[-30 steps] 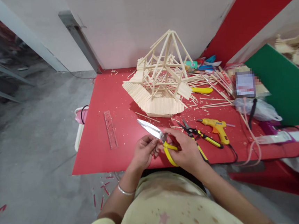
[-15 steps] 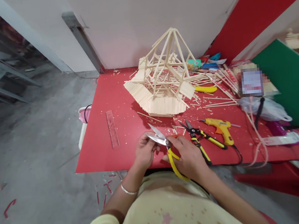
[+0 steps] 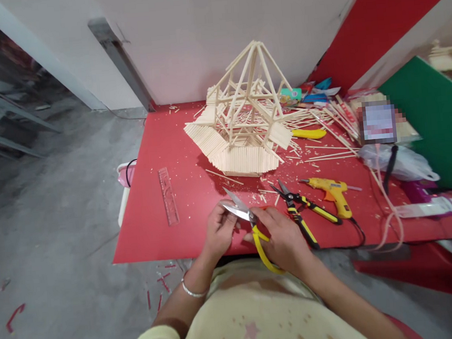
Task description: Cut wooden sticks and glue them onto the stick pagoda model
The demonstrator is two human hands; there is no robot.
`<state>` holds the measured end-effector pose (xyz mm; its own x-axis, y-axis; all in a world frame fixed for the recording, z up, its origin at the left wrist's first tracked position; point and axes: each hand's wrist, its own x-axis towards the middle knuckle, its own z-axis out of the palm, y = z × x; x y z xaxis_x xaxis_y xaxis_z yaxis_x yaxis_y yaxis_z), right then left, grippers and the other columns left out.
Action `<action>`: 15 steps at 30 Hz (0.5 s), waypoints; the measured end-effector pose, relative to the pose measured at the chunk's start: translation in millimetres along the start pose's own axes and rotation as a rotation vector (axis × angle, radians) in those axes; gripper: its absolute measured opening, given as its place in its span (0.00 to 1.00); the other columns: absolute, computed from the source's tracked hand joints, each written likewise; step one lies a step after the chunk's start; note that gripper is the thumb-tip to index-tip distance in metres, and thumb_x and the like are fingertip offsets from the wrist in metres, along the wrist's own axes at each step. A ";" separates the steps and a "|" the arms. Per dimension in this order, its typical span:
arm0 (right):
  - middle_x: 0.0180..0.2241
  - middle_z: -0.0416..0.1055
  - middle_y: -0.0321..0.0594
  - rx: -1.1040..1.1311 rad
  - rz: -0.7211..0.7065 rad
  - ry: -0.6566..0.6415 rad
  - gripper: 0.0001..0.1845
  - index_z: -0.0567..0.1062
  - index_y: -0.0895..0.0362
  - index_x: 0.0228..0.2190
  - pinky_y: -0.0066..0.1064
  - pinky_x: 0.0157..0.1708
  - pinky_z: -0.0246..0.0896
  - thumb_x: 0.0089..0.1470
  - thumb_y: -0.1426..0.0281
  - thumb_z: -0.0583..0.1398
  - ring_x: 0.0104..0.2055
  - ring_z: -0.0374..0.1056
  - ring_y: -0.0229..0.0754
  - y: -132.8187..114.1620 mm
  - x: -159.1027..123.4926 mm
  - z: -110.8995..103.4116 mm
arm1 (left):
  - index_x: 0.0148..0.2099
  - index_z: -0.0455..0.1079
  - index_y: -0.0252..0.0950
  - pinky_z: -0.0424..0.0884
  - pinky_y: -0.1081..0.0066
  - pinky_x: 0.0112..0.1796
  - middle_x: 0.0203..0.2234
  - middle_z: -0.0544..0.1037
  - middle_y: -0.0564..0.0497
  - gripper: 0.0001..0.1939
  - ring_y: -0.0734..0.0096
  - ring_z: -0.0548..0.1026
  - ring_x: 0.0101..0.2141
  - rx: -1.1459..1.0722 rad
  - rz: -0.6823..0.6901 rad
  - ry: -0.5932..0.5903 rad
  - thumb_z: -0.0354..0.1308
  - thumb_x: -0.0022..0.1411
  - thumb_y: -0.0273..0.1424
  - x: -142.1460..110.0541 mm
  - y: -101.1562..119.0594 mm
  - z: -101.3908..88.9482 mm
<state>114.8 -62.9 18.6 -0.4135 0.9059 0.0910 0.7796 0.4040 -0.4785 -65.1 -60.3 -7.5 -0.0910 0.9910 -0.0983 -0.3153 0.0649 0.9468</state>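
Note:
Over the table's near edge, my right hand (image 3: pixel 281 233) is closed around the yellow-handled scissors (image 3: pixel 258 239), whose metal blades stand apart and point away to the left. My left hand (image 3: pixel 220 228) is right beside the blades, its fingers pinched together; what they hold, if anything, is hidden or too small to make out. Beyond both hands stands a model structure of thin wooden sticks (image 3: pixel 244 160), with a pointed open frame on top and slatted panels around its base.
Black-and-yellow pruning shears (image 3: pixel 298 208) and a yellow glue gun (image 3: pixel 333 192) lie to the right. A clear ruler (image 3: pixel 168 195) is on the left of the red table (image 3: pixel 144 224). Loose sticks, offcuts, a plastic bag (image 3: pixel 403 162) and a green board (image 3: pixel 436 125) are farther right.
The scissors and both hands stay in nearly the same place, with the blades still apart. The whole view has shifted slightly.

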 end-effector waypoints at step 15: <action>0.39 0.73 0.47 -0.068 -0.044 -0.002 0.27 0.70 0.57 0.55 0.33 0.36 0.63 0.60 0.55 0.58 0.39 0.72 0.47 1.9 -0.1 10.7 | 0.37 0.72 0.34 0.69 0.73 0.23 0.19 0.75 0.53 0.17 0.74 0.71 0.19 -0.046 -0.065 0.101 0.67 0.56 0.43 -1.5 -22.8 -9.3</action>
<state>111.3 -63.6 8.4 -0.4489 0.8869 0.1091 0.7907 0.4511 -0.4140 -66.5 -64.3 -31.8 -0.1627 0.9680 -0.1910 -0.3663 0.1205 0.9227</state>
